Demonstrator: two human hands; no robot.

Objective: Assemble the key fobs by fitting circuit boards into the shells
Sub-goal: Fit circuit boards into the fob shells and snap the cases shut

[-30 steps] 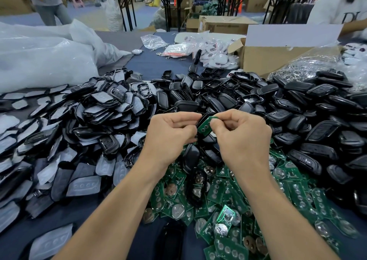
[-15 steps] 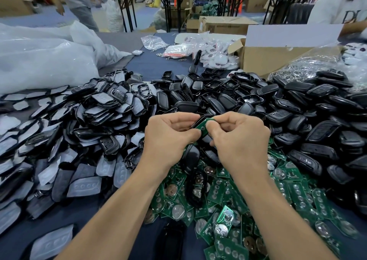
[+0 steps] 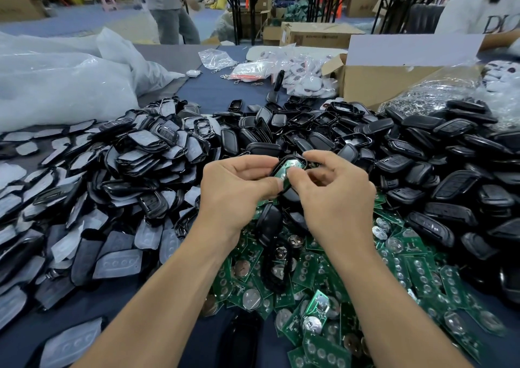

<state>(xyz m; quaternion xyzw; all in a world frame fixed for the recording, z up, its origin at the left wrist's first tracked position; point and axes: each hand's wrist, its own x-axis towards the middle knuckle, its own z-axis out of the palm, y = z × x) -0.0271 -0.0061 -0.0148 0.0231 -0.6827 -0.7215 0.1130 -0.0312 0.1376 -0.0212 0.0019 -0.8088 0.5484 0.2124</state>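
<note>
Far out at ten o'clock, big white plastic bags lie on the blue-covered table. At nine o'clock from my hands spreads a heap of grey rubber button pads, mixed with black shell pieces.

My left hand is curled round the lower end of a black shell. Its thumb lies along the near edge, and it holds the shell up above the piles in the middle of my view. A green circuit board sits in the shell's open face; whether it is fully seated I cannot tell.

My right hand comes in from three o'clock and pinches the shell. The thumb tip presses on the board, the index finger arches over the far end, and the other fingers are loosely bent behind.

Under both wrists, from six round to four o'clock, lies a litter of loose circuit boards, many carrying round coin cells. From two to three o'clock rises a deep heap of black shells. Beyond it at one o'clock stands an open cardboard box. Just beside the box is a clear bag of metal key rings.
</note>
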